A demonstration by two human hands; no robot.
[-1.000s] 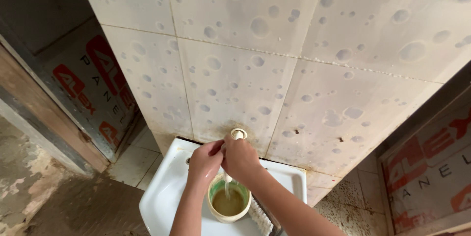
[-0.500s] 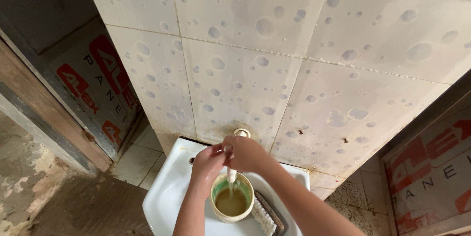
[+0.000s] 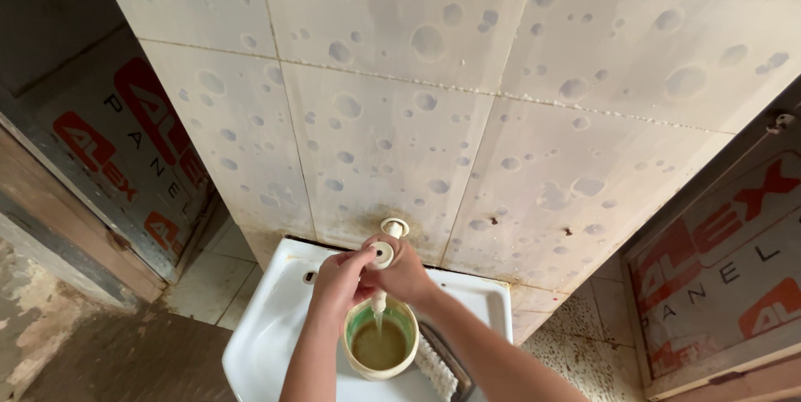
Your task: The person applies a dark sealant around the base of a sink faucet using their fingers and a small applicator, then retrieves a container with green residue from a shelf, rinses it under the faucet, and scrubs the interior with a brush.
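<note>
Both hands, left hand [image 3: 338, 278] and right hand [image 3: 402, 270], are clasped around the white tap [image 3: 385, 252]. Water is run into a green-lined cup [image 3: 381, 339] in the white basin [image 3: 267, 331]. The cup is best kept centred beneath the stream.

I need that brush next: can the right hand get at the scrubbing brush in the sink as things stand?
Probably yes: the brush lies open in the sink, just below the right hand and beside the cup. That hand is on the tap, so it must let go first.
</note>
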